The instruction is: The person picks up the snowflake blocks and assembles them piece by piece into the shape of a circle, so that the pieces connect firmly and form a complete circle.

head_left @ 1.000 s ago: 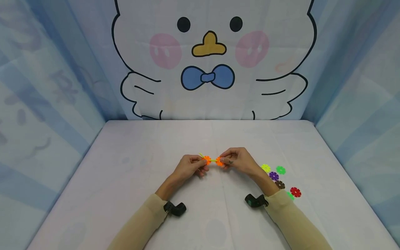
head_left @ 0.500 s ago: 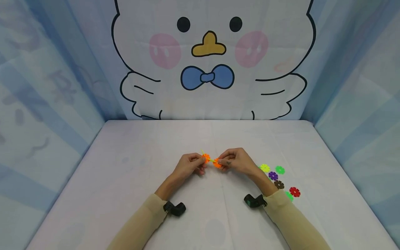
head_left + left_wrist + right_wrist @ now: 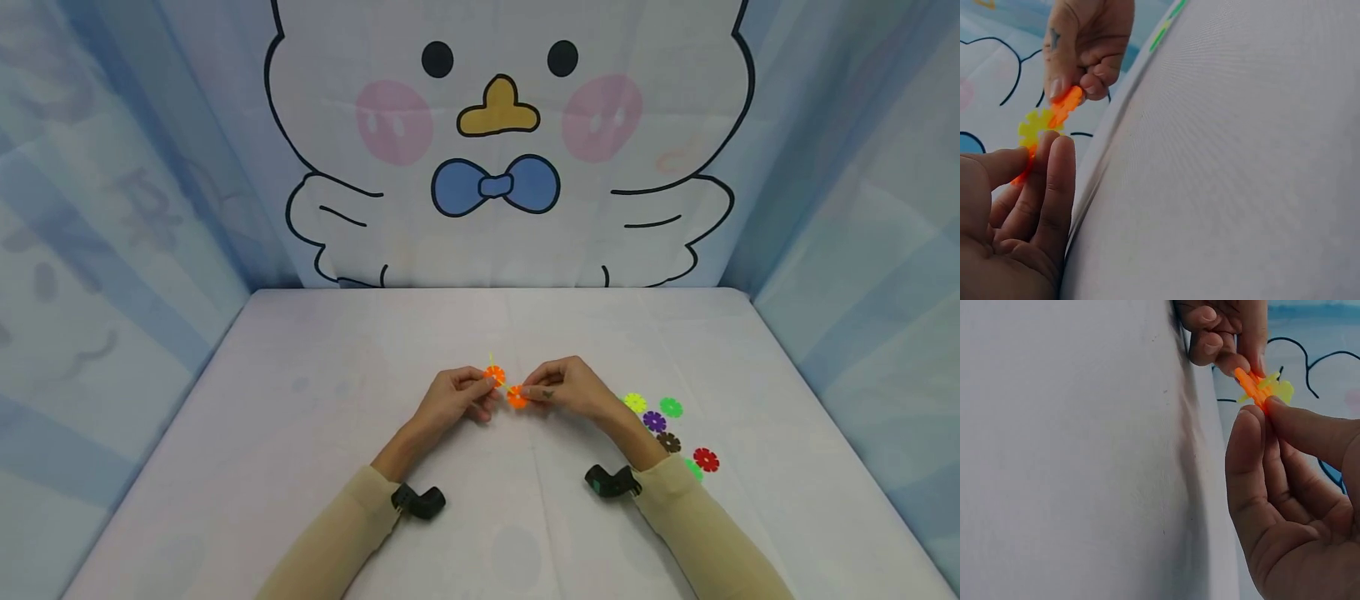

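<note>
My left hand [image 3: 456,393] pinches a small orange notched flower disc [image 3: 494,377] between thumb and fingers above the middle of the table. Facing it, my right hand [image 3: 566,387] pinches a second orange flower disc [image 3: 516,397], set slightly lower. Between the two, a yellow flower disc [image 3: 1032,127] joins them, seen almost edge-on from the head. Another thin yellow edge [image 3: 491,358] sticks up above the left orange disc. In the left wrist view, fingers cover much of the orange disc on that side. The right wrist view shows the joined pieces [image 3: 1250,383] between both sets of fingertips.
Loose flower discs lie beside the right forearm: yellow [image 3: 635,403], purple [image 3: 654,422], brown [image 3: 668,442], red [image 3: 707,460] and green [image 3: 671,407]. The right sleeve partly covers another green one [image 3: 693,470]. A white cloth covers the table [image 3: 300,467]; printed curtains surround it.
The joined discs have tilted from nearly level to slanting down towards the right. The right orange disc has dropped and shifted left. Both hands keep their pinch and have barely moved.
</note>
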The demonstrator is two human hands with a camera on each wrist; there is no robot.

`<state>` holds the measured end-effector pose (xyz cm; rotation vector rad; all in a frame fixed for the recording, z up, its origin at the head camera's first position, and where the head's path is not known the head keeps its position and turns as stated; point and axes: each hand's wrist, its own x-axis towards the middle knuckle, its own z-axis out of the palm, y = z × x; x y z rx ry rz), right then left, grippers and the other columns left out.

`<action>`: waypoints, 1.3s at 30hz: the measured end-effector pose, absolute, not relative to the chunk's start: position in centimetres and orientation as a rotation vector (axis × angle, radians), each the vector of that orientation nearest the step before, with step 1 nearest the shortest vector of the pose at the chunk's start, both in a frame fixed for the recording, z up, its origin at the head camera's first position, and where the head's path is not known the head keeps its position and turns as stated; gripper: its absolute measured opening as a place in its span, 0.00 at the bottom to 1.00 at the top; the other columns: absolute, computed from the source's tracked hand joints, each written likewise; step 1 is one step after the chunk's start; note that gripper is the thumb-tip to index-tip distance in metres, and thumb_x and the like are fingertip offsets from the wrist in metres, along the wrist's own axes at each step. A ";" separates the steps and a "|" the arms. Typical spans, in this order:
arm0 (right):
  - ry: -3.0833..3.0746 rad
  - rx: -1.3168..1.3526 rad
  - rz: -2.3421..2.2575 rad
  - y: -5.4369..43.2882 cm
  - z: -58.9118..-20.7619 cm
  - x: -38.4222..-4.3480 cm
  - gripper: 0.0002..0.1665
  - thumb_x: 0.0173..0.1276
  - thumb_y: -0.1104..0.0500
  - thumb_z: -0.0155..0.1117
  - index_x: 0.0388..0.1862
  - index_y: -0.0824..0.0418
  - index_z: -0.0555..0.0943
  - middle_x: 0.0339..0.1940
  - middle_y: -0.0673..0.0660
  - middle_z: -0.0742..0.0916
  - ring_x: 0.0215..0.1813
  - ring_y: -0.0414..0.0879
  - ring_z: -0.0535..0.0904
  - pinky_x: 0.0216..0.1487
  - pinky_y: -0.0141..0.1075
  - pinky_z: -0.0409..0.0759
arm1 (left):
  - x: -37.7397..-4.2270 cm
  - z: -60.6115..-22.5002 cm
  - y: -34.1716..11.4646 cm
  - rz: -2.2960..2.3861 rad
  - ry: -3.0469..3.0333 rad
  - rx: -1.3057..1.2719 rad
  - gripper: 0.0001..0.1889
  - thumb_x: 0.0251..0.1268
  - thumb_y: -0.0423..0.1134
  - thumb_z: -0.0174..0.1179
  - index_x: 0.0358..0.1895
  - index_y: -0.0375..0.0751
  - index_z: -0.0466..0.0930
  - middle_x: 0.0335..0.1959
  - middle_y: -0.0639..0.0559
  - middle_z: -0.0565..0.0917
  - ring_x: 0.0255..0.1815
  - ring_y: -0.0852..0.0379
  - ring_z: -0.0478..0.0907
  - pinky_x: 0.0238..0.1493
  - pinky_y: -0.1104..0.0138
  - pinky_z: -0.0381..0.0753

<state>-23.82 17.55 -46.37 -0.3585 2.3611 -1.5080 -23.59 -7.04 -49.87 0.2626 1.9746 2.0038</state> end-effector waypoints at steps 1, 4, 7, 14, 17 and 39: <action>2.346 -0.352 -1.520 17.5 -46.4 -23.8 0.12 0.72 0.58 0.74 0.44 0.67 0.90 0.36 0.61 0.94 0.32 0.45 0.88 0.37 0.34 0.88 | -23.6 -49.9 -7.0 1.985 1.983 0.272 0.14 0.79 0.36 0.62 0.52 0.25 0.82 0.38 0.43 0.93 0.25 0.61 0.85 0.33 0.69 0.90; 2.326 -0.331 -1.544 17.1 -46.5 -23.7 0.12 0.74 0.59 0.72 0.45 0.69 0.89 0.34 0.62 0.94 0.32 0.45 0.90 0.38 0.35 0.89 | -23.6 -49.9 -7.0 1.922 2.008 0.288 0.12 0.78 0.37 0.64 0.51 0.27 0.82 0.39 0.40 0.93 0.26 0.60 0.86 0.34 0.68 0.90; 2.336 -0.305 -1.545 16.8 -46.7 -23.7 0.11 0.75 0.60 0.71 0.45 0.70 0.88 0.33 0.63 0.93 0.31 0.45 0.90 0.38 0.36 0.90 | -23.6 -49.8 -7.0 1.879 2.020 0.296 0.11 0.76 0.36 0.65 0.50 0.29 0.81 0.39 0.40 0.92 0.29 0.60 0.86 0.35 0.67 0.91; 2.370 -0.290 -1.528 16.3 -46.8 -23.5 0.11 0.74 0.60 0.72 0.44 0.69 0.88 0.32 0.61 0.93 0.30 0.44 0.89 0.37 0.33 0.89 | -23.4 -49.5 -6.9 1.863 2.017 0.277 0.11 0.73 0.34 0.67 0.49 0.28 0.84 0.36 0.43 0.93 0.29 0.59 0.85 0.33 0.68 0.90; 2.391 -0.304 -1.515 16.2 -46.7 -23.5 0.11 0.74 0.59 0.72 0.43 0.68 0.88 0.31 0.62 0.92 0.30 0.44 0.89 0.36 0.33 0.87 | -23.3 -49.4 -6.9 1.845 2.014 0.249 0.12 0.72 0.34 0.69 0.49 0.28 0.87 0.34 0.44 0.93 0.27 0.60 0.85 0.32 0.69 0.89; 2.596 -0.382 -1.325 22.0 -45.4 -23.2 0.10 0.76 0.59 0.70 0.47 0.66 0.87 0.37 0.62 0.92 0.35 0.49 0.88 0.39 0.36 0.88 | -23.5 -49.4 -7.2 1.829 1.979 0.248 0.11 0.69 0.35 0.72 0.46 0.29 0.90 0.31 0.46 0.92 0.30 0.59 0.86 0.32 0.68 0.89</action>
